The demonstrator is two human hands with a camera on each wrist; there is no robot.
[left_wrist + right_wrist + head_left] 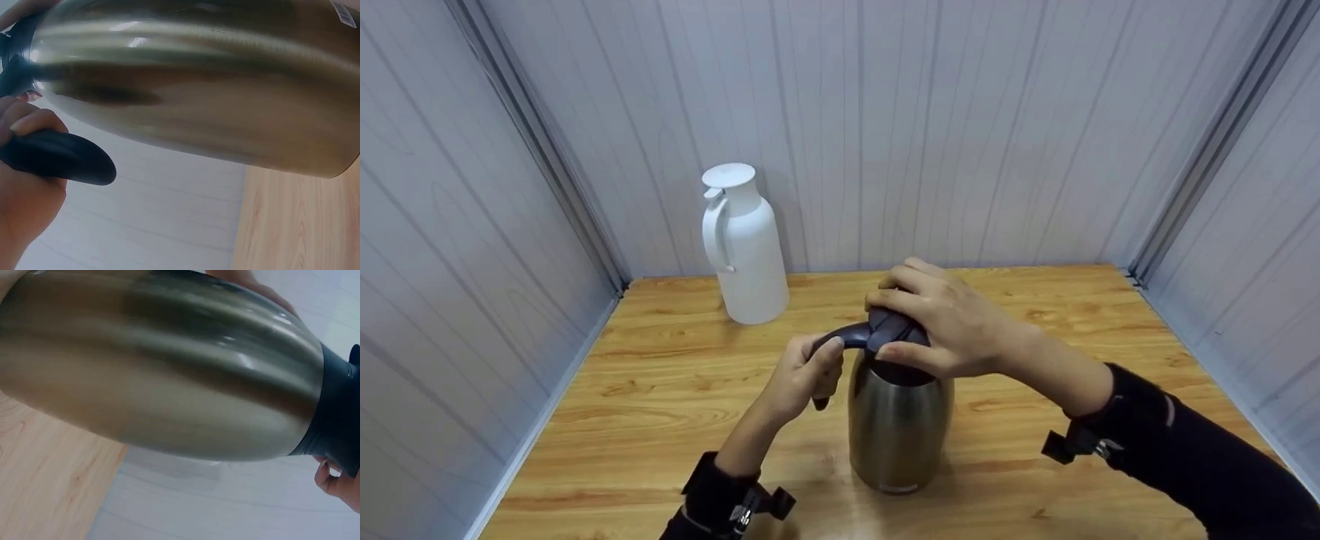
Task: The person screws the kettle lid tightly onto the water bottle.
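With the steel thermos jug [896,420] standing at the centre of the frame, my left hand [804,379] grips its dark handle [840,339] and my right hand [941,322] clasps the lid [894,327], which looks still seated, not yet off.

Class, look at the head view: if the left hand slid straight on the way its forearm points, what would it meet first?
The left hand already grips the dark handle; straight beyond that, probably the right hand on the lid of the steel jug, though depth is unclear.
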